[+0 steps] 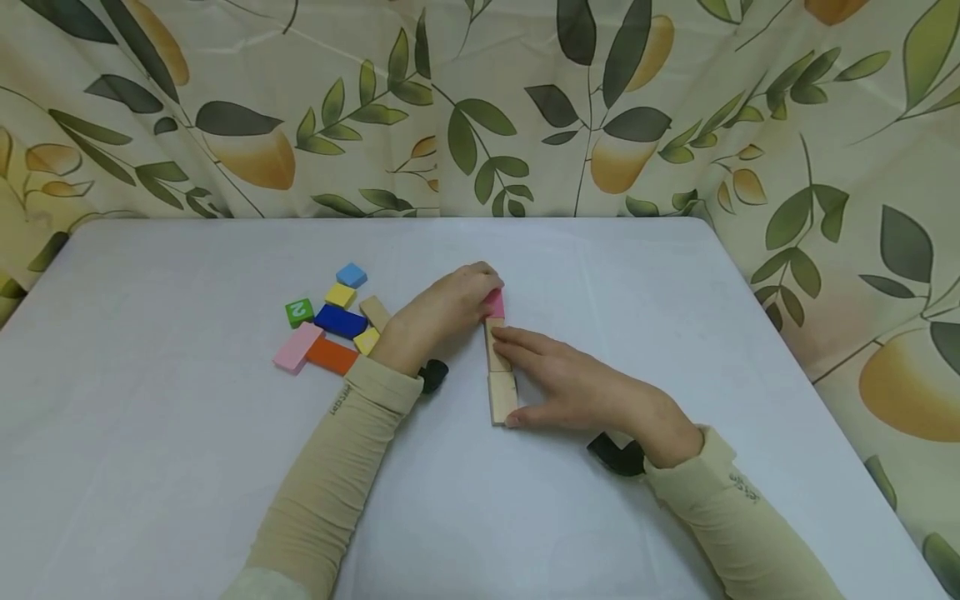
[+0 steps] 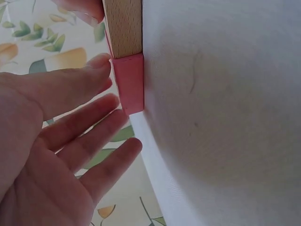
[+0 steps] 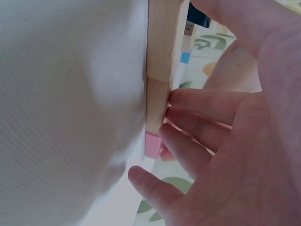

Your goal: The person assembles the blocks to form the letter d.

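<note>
A pink block [image 1: 495, 305] lies at the far end of a straight row on the table. Two plain wooden blocks, the middle one [image 1: 497, 343] and the nearest one [image 1: 502, 400], continue the row end to end. At the pink block, my left hand [image 1: 442, 312] pinches it between thumb and fingers; the thumb [image 2: 96, 68] meets its edge in the left wrist view. My right hand [image 1: 577, 379] rests along the row's right side. Its fairly straight fingers [image 3: 202, 103] touch the middle wooden block, and its thumb is by the nearest block's near end.
Left of the row lies a loose group of blocks: light blue [image 1: 351, 275], yellow [image 1: 341, 296], green with a number 2 [image 1: 299, 312], dark blue [image 1: 339, 321], pink [image 1: 297, 347], orange [image 1: 332, 356] and others. The white tabletop [image 1: 187, 433] ends before a patterned curtain [image 1: 525, 108].
</note>
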Available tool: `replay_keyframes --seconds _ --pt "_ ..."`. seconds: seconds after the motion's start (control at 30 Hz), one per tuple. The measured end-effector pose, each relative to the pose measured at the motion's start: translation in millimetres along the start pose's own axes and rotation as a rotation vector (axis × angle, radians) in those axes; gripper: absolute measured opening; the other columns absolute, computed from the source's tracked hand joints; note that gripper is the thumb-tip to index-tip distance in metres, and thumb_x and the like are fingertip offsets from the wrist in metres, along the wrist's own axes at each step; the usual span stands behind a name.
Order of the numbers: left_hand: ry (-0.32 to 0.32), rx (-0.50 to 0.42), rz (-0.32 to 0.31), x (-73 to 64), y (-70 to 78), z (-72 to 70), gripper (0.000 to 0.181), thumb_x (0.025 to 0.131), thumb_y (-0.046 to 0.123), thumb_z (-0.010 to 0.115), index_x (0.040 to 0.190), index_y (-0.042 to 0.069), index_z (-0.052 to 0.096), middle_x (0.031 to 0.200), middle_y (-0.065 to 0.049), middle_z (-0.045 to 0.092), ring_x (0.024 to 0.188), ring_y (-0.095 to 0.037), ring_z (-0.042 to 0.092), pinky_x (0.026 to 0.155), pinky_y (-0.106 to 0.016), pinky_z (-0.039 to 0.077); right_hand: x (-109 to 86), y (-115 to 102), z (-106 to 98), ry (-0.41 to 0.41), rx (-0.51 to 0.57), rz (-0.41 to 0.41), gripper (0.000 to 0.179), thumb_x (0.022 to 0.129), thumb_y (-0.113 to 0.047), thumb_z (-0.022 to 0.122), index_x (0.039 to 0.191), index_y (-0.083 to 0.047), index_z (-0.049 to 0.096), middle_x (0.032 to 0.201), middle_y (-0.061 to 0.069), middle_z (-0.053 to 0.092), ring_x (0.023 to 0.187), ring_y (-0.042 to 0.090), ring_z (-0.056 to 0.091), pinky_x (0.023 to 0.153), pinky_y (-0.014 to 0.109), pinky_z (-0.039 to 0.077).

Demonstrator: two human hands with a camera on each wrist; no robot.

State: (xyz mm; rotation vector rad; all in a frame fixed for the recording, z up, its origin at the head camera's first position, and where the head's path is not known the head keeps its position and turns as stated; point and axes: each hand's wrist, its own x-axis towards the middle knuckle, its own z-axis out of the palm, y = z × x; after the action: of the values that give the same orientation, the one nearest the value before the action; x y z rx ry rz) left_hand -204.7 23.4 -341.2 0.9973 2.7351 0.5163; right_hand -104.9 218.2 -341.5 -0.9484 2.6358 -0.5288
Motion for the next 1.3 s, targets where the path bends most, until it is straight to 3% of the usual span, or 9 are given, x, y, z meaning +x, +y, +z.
replay_keyframes --seconds 0.33,0.53,0.9,1.3 --pt "0.007 -0.004 -0.001 0.3 -0.6 1.9 0.028 0.101 0.008 0.054 0.127 0.001 0.061 0.132 -0.014 0.060 0.120 -0.024 0.058 0.105 -0.033 0.048 -0.3 -4 -1 -0.021 -0.019 0.008 0.085 0.087 -0.040 0.075 0.152 -0.003 0.035 0.164 0.005 0.025 0.149 0.024 0.030 0.117 0.045 0.035" --pt "-0.032 0.009 -0.021 -2.9 -0.1 -1.9 0.036 0.101 0.013 0.055 0.136 0.003 0.056 0.141 -0.015 0.053 0.126 -0.025 0.055 0.109 -0.035 0.045 0.5 -5 1 -0.029 -0.027 0.001 0.085 0.087 -0.040 0.075 0.153 -0.004 0.035 0.164 0.006 0.024 0.148 0.027 0.033 0.114 0.048 0.038" --pt "-0.089 -0.036 -0.069 -28.3 -2.2 -27.2 0.048 0.102 0.023 0.057 0.145 0.005 0.048 0.151 -0.014 0.045 0.140 -0.028 0.044 0.116 -0.040 0.038 -0.2 -6 0 -0.020 -0.068 0.020 0.086 0.085 -0.044 0.076 0.151 -0.003 0.038 0.163 0.007 0.029 0.147 0.027 0.036 0.112 0.047 0.041" --pt "-0.068 -0.055 -0.169 -57.2 -33.7 -40.5 0.050 0.101 0.027 0.057 0.145 0.004 0.047 0.151 -0.015 0.044 0.140 -0.030 0.043 0.116 -0.044 0.038 1.1 -8 0 -0.036 -0.062 0.039 0.086 0.085 -0.044 0.076 0.151 -0.005 0.038 0.163 0.005 0.028 0.147 0.027 0.035 0.112 0.047 0.041"
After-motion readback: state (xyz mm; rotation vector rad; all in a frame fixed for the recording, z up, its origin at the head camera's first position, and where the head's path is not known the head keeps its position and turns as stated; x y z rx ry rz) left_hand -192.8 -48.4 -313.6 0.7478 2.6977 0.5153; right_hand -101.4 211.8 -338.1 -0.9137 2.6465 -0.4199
